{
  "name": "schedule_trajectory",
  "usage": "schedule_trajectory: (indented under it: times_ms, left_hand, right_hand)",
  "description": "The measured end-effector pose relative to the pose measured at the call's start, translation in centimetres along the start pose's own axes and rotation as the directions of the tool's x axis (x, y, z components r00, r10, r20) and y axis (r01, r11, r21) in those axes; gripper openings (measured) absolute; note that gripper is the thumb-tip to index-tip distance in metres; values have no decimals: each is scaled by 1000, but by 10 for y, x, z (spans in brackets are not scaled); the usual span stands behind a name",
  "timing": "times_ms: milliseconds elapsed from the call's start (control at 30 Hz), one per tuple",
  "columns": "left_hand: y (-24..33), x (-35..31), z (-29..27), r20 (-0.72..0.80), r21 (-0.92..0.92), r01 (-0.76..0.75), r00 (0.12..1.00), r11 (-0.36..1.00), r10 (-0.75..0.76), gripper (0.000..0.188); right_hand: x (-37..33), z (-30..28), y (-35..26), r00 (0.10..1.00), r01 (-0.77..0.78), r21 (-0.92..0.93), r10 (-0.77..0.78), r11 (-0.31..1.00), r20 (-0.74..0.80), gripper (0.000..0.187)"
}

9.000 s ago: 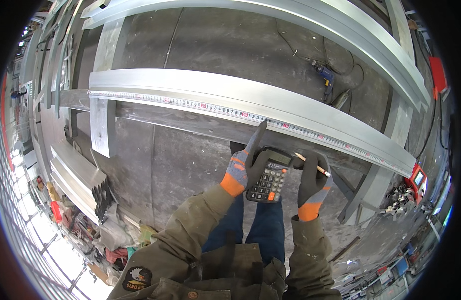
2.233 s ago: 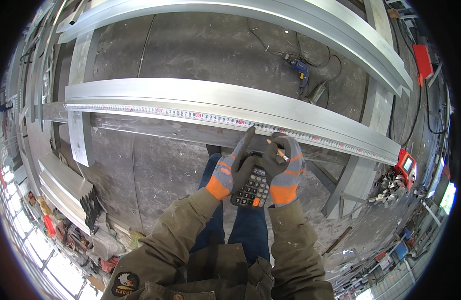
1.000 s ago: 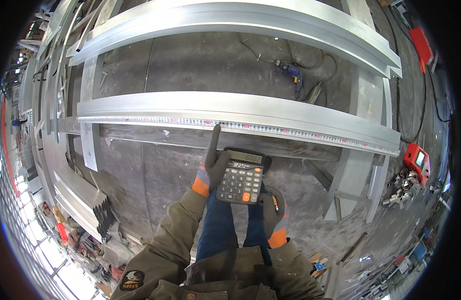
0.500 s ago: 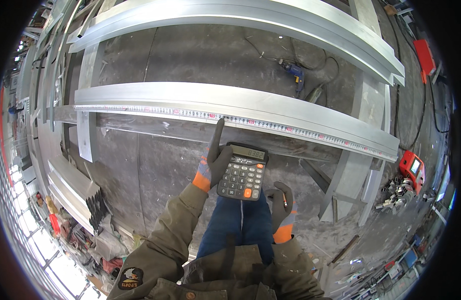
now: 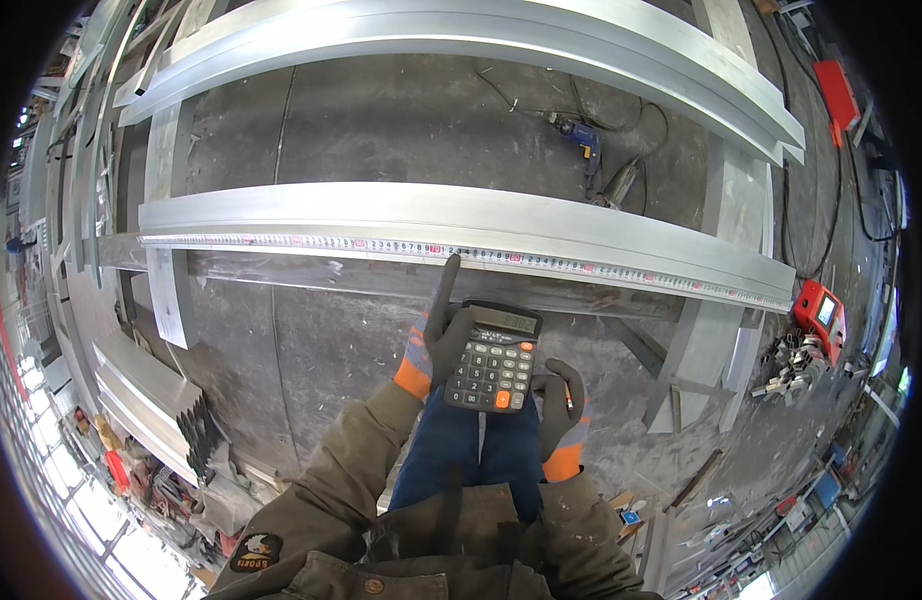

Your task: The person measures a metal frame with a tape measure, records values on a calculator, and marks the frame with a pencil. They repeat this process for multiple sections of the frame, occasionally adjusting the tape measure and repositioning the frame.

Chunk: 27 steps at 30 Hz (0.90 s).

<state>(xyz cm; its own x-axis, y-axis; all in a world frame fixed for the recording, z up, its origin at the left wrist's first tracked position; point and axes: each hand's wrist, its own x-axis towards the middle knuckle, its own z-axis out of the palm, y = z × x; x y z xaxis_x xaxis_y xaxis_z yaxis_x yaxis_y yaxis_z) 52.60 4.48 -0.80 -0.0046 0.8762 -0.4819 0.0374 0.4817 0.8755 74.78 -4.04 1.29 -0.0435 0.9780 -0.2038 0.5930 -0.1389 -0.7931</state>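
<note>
My left hand point(image 5: 443, 343), in a grey and orange work glove, grips the left edge of a black desktop calculator point(image 5: 491, 372) with grey and orange keys. Its index finger stretches up to the measuring tape point(image 5: 401, 249), touching or nearly touching its lower edge. The tape lies along the near edge of a long silver metal profile point(image 5: 461, 215). To the right of the calculator, my gloved right hand point(image 5: 561, 412) is curled around a thin pencil-like stick point(image 5: 569, 396), of which only a short piece shows.
Another long profile point(image 5: 401, 40) lies farther off across the supports point(image 5: 721, 205). Beyond the tape, a blue drill point(image 5: 584, 143) and an angle grinder point(image 5: 619, 183) rest with cables. A red device point(image 5: 821, 310) stands at right, above metal offcuts point(image 5: 793, 362). Stacked profiles point(image 5: 151, 395) lie at left.
The view has shifted, so the near profile and tape sit slightly lower in the picture. Both hands keep their grips, and the left index finger stays at about the same place on the tape.
</note>
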Motion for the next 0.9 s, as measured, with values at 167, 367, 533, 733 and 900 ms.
schedule_trajectory:
  times_ms: [167,367,533,733,900]
  left_hand:
    - [2,0,-8,76,38,49,996,998,-52,80]
    - [3,0,-13,101,60,71,992,996,-77,79]
    - [5,-1,-9,81,39,74,994,996,-77,78]
    - [11,-3,-2,21,106,26,999,994,-28,76]
    - [15,-4,3,-25,80,40,999,996,-39,72]
  right_hand:
    - [10,2,-19,944,-297,329,327,896,-37,18]
    - [19,4,-33,884,-400,457,465,795,-35,21]
    - [20,5,-31,875,-380,514,479,769,-69,22]
    - [33,-16,-24,897,-359,447,435,819,-79,31]
    - [52,-34,-30,921,-269,414,357,870,-153,34]
